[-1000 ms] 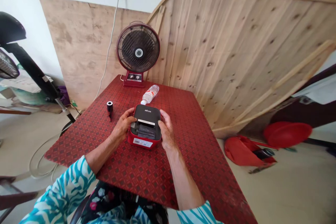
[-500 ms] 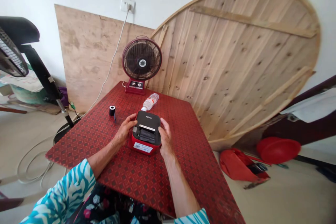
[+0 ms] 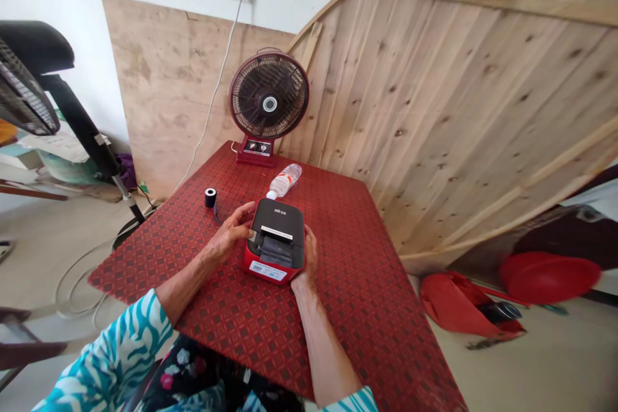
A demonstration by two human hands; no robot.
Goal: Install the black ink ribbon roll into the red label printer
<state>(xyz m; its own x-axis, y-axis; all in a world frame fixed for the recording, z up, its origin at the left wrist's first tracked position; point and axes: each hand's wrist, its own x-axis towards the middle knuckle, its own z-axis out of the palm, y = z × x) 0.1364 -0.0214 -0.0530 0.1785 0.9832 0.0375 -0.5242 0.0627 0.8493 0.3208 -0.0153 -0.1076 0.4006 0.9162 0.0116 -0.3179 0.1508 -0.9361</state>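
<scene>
A red and black label printer (image 3: 278, 219) rests on the patterned red table, its lid down. A dark strip (image 3: 277, 250) shows at the front slot, and a printed sticker (image 3: 268, 271) is on the front wall. My left hand (image 3: 232, 230) holds the printer's left side, thumb at the grey patch near the front corner. Around the right side is my right hand (image 3: 308, 264), its fingers partly hidden behind the casing. Behind the printer a clear plastic bottle (image 3: 286, 181) lies on its side. Left of it stands a small black roll (image 3: 210, 198) with a white core.
A maroon table fan (image 3: 269, 106) stands at the back of the table (image 3: 347, 283). A large round wooden board (image 3: 410, 109) leans against the wall. Another fan (image 3: 91, 122) stands on the floor at left, near a loose cable. Red items (image 3: 458, 302) lie on the floor at right.
My right thumb has come off the printer's top edge, and that hand is lower along the side. The dark strip is more exposed. The view has shifted and come slightly closer.
</scene>
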